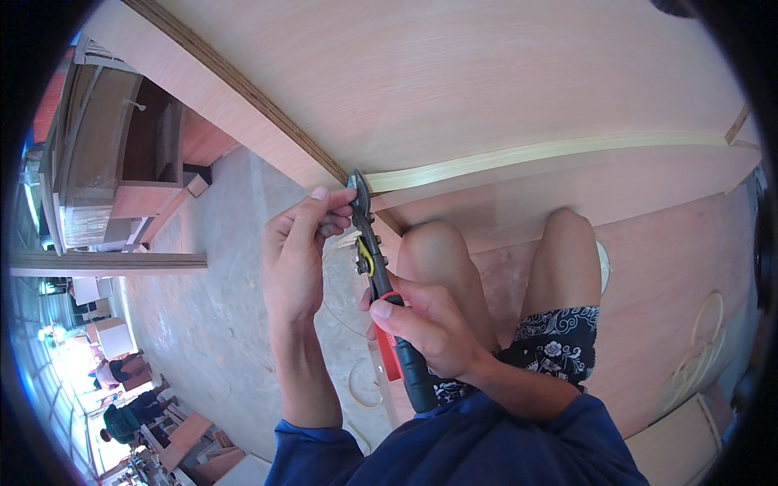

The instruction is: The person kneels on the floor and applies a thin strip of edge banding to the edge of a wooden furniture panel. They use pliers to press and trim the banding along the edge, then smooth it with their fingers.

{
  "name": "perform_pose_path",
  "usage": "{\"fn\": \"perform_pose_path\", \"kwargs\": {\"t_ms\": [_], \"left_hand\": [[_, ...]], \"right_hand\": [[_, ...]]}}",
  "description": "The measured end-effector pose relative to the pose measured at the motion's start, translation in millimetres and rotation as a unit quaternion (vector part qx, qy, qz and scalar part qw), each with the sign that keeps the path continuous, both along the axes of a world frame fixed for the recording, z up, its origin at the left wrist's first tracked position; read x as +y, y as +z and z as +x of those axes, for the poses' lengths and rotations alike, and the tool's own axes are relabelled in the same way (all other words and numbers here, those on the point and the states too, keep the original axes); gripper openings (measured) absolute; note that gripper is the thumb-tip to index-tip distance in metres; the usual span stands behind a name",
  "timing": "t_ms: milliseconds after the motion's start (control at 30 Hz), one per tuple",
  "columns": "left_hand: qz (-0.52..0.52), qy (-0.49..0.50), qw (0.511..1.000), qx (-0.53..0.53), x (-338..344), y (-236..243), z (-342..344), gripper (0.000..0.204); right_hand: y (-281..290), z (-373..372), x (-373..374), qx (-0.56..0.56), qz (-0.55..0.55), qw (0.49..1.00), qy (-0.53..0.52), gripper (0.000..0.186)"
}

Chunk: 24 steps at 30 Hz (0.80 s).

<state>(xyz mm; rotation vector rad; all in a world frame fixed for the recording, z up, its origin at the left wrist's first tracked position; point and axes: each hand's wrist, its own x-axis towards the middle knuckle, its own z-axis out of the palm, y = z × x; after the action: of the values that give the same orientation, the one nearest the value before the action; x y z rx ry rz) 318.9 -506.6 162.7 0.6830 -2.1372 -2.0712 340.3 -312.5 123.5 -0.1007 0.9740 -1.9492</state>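
My top (486, 445) is dark blue with loose sleeves (316, 447). My shorts (557, 344) are black with white floral print. My left hand (296, 255) and right hand (429, 328) are bare.

no legible text, apparently no readable signs

The broad, pale wooden panel assembly (519, 73) carries a long, yellowish strip (551, 152). The grey floor (235, 316) bears a thin, pale loop (354, 392).
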Motion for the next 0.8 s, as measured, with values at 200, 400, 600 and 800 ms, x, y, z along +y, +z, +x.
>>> {"fn": "perform_pose_path", "kwargs": {"t_ms": [200, 400, 600, 800], "left_hand": [[0.035, 0.015, 0.999, 0.000, -0.3, -2.1, 0.9, 0.043], [0.036, 0.040, 0.999, 0.000, 1.1, -0.6, 2.6, 0.044], [0.002, 0.034, 0.999, 0.008, 2.1, -2.4, 2.7, 0.041], [-0.024, 0.028, 0.999, 0.003, 1.4, -3.9, 2.7, 0.039]], "right_hand": [[0.9, -0.7, 1.1, -0.008, 0.005, 1.000, 0.005, 0.033], [1.2, 3.3, -0.5, -0.011, 0.001, 1.000, -0.020, 0.036], [-1.2, 2.8, -0.5, 0.002, 0.004, 1.000, -0.020, 0.037], [1.1, 0.5, 2.9, 0.009, 0.019, 1.000, 0.002, 0.028]]}}
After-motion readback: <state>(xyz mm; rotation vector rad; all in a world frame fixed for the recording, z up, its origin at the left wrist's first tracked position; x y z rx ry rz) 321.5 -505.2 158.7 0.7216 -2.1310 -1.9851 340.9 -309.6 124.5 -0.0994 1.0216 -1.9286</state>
